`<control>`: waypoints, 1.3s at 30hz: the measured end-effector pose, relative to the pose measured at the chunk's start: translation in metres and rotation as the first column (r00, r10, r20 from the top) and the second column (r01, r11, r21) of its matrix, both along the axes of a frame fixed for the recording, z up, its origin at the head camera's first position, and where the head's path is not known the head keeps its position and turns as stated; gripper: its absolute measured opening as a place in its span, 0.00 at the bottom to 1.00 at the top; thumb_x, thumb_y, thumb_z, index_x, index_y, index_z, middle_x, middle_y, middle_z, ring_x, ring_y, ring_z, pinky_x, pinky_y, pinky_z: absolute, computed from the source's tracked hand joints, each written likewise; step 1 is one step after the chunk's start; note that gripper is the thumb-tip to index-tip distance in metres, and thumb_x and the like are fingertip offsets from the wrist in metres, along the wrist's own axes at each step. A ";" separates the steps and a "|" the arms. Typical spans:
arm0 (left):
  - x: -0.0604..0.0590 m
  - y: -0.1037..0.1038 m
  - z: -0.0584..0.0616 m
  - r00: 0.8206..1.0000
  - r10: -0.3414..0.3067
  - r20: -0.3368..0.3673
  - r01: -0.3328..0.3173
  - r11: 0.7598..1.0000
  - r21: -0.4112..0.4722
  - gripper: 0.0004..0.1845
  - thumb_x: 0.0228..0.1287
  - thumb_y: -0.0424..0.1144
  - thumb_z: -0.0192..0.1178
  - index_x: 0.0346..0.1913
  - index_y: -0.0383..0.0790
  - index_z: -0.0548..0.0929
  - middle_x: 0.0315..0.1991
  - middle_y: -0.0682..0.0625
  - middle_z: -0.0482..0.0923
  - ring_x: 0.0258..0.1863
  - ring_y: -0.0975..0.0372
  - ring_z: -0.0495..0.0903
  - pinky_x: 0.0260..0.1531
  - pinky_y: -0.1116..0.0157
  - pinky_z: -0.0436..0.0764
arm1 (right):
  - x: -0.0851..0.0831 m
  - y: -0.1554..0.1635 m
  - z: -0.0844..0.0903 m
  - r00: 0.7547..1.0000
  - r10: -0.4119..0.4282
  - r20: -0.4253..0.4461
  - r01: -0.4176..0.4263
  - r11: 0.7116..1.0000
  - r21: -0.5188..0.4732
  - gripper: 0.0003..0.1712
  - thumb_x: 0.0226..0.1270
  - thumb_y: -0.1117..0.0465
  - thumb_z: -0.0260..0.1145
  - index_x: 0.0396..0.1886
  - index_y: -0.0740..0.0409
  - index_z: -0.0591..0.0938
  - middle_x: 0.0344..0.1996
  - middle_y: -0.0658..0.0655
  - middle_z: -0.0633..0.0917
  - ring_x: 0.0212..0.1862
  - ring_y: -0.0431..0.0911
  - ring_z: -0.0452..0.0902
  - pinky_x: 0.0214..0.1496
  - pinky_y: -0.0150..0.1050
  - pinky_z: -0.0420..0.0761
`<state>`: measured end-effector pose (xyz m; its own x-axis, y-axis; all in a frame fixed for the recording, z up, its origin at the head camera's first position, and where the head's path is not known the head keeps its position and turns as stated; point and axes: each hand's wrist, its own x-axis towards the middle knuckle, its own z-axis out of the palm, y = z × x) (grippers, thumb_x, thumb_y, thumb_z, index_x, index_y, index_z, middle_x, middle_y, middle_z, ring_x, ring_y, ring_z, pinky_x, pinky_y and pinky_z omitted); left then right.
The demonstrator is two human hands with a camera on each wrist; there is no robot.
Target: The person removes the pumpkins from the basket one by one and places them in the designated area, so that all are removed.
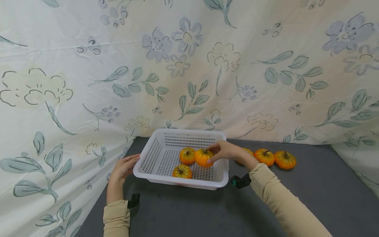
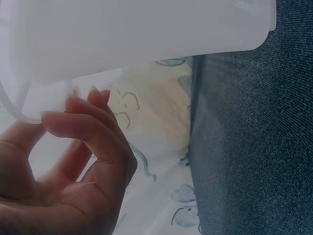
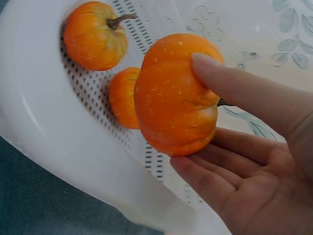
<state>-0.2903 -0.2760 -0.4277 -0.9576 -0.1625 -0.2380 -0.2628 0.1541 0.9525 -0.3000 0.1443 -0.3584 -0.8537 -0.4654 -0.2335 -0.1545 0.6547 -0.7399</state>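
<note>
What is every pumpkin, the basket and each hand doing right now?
Held pumpkin: pinched by the right hand, inside the basket.
Back pumpkin: lying in the basket.
Front pumpkin: lying in the basket.
Three pumpkins on the table: lying in a row, outside the basket.
Basket: upright on the table, left hand at its edge.
Left hand: fingers relaxed, touching the basket.
Right hand: gripping the held pumpkin.

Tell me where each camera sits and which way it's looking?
Head: worn on the head, faces forward and down at the white basket; both hands and sleeves show.
Left wrist: on the left wrist, looks along the left hand at the basket's side.
Right wrist: on the right wrist, looks at the right hand, whose fingers hold a pumpkin.
Shared: head and right wrist both show that pumpkin over the basket.
</note>
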 end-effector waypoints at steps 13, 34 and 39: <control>0.001 0.001 -0.003 1.000 0.004 0.003 -0.004 1.000 0.018 0.34 0.61 0.49 0.68 0.66 0.33 0.73 0.36 0.64 0.82 0.35 0.70 0.84 0.36 0.68 0.81 | -0.002 0.034 0.004 0.996 -0.061 -0.059 0.057 0.996 -0.065 0.39 0.60 0.49 0.72 0.68 0.60 0.72 0.68 0.66 0.72 0.69 0.61 0.68 0.68 0.55 0.69; 0.001 0.001 -0.001 1.000 0.007 0.012 -0.008 1.000 0.022 0.33 0.60 0.50 0.68 0.65 0.36 0.75 0.36 0.64 0.83 0.36 0.70 0.83 0.38 0.68 0.81 | 0.007 0.121 -0.006 0.944 -0.326 -0.060 0.315 0.938 -0.142 0.51 0.60 0.43 0.70 0.75 0.61 0.59 0.74 0.69 0.60 0.74 0.65 0.55 0.71 0.60 0.61; 0.002 0.001 0.000 1.000 0.004 0.010 -0.004 1.000 0.028 0.34 0.61 0.49 0.68 0.66 0.35 0.74 0.34 0.65 0.82 0.35 0.70 0.83 0.37 0.68 0.81 | 0.008 0.140 -0.010 0.921 -0.385 -0.063 0.372 0.914 -0.161 0.52 0.61 0.44 0.69 0.76 0.61 0.56 0.74 0.69 0.58 0.75 0.66 0.53 0.72 0.60 0.60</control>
<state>-0.2887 -0.2751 -0.4280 -0.9545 -0.1595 -0.2520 -0.2729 0.1263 0.9537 -0.2925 0.2840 -0.3680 -0.9869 -0.1258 -0.1014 0.0127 0.5653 -0.8248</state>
